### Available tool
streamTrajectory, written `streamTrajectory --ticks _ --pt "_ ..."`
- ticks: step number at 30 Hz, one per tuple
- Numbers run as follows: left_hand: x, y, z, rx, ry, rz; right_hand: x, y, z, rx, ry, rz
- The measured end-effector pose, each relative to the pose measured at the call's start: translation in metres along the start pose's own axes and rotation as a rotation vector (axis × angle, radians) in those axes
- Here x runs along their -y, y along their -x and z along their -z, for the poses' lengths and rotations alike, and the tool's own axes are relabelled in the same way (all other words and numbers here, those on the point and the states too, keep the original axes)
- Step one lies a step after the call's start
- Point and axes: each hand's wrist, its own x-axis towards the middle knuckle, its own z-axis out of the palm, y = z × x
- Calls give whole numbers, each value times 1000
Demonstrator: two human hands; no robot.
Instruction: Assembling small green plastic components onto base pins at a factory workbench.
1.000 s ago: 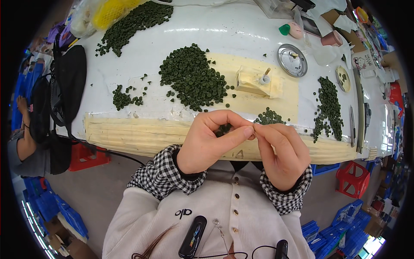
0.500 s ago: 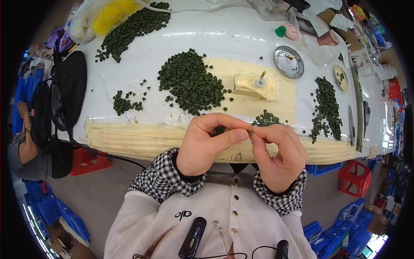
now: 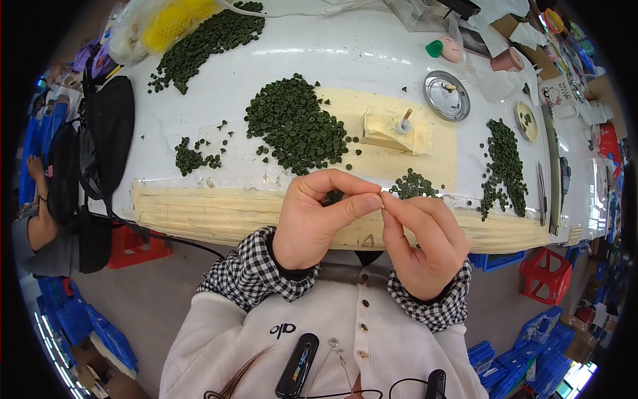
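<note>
The thumb and forefinger of my left hand (image 3: 306, 223) are pressed together at the tips, and right against them, in front of my chest, the thumb and forefinger of my right hand (image 3: 428, 243) come together too. Whatever sits in that pinch is too small and too covered to make out. Something dark green shows through the loop of my left fingers; I can't tell whether it is in my palm or beyond it. I judge that I'm partway through handling one tiny piece, with a great many loose ones left; nothing here tells me which heaps are finished and which are waiting. Just beyond my right fingertips lies a small patch of green pieces (image 3: 413, 183). Farther out and to the left is the big heap (image 3: 292, 126), well apart from my grip, and left of that a little cluster (image 3: 191, 158). Past the right hand, a long pile (image 3: 505, 166) runs away from me, and another, the far pile (image 3: 212, 43), lies at the upper left. Ahead of my fingers stands a yellow-wrapped block (image 3: 392, 133) with a short peg on top, apart from both hands. Beyond it, to the right, are a round metal dish (image 3: 446, 96) and a small yellowish dish (image 3: 526, 123) holding a few green bits, all on the white table (image 3: 345, 63).
</note>
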Motion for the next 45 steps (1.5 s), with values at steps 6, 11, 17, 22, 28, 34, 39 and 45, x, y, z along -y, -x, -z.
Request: streamTrajectory --ticks 6,11,17,22,28,34,39,45 --pt "-1 0 2 21 25 28 -1 0 4 29 -62 -23" --pt "-3 -1 2 67 -45 45 1 0 5 9 -65 -23" --pt "-7 2 -3 42 -170 24 -2 1 3 -19 -23 -6" --pt "-5 1 0 45 -244 7 -1 0 6 19 -58 -72" --pt "0 -1 -1 71 -314 -52 -6 0 7 16 -283 -323" --pt "1 0 -1 72 -366 -60 -9 -1 6 46 -418 -401" --pt "1 0 0 70 -353 -60 -9 -1 5 46 -489 -424" --pt "1 0 -2 59 -328 -66 -9 -1 1 33 -451 -381"
